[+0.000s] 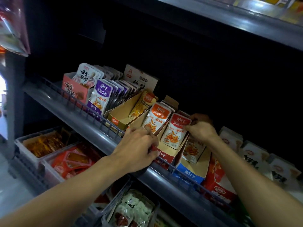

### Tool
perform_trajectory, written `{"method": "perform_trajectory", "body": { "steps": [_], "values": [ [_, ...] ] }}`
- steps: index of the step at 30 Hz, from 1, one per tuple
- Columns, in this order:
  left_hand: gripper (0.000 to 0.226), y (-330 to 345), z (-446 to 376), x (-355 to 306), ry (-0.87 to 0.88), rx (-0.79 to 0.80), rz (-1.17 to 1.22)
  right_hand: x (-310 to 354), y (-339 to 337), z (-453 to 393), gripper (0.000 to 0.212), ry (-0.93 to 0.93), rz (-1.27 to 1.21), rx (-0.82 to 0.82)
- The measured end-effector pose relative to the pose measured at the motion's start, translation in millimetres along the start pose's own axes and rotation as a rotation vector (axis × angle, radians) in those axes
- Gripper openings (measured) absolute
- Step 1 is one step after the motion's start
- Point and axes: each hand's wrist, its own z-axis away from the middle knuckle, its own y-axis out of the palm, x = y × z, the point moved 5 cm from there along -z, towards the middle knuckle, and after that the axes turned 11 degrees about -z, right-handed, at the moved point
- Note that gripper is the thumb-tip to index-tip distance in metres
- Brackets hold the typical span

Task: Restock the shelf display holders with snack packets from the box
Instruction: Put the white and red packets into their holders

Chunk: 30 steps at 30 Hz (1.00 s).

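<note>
A red cardboard display holder [165, 157] stands on the middle shelf, with red-topped snack packets [176, 130] upright inside. My left hand [139, 148] grips the holder's front left corner. My right hand [202, 128] pinches the right edge of the front red packet near its top. Left of it an orange-topped row of packets [157, 117] fills another holder, and a yellow holder [122, 117] has one yellow packet [142, 105] at its back. A blue holder [190, 173] on the right carries a few packets [193, 150]. No supply box is visible.
Purple packets [101, 95] and a pink holder [76, 90] fill the shelf's left end behind a wire rail [91, 108]. White and red boxes [255, 161] sit to the right. Bins of snacks [68, 159] line the lower shelf. Another shelf [246, 22] overhangs above.
</note>
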Motion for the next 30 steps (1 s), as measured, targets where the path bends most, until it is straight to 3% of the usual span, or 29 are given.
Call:
{"method": "perform_trajectory", "body": {
  "steps": [11,23,30],
  "values": [
    [0.033,1.1,0.0,0.1,0.019,-0.026,0.003,-2.6,-4.8,-17.1,0.014,-0.061,-0.024,-0.094],
    [0.033,0.2,-1.7,-0.6,0.010,-0.008,-0.013,-8.6,0.1,-21.5,0.033,-0.021,0.150,-0.093],
    [0.038,-3.3,-0.6,-1.4,0.004,0.002,-0.012,-4.8,-6.9,-11.1,0.044,-0.027,0.117,-0.129]
  ]
}}
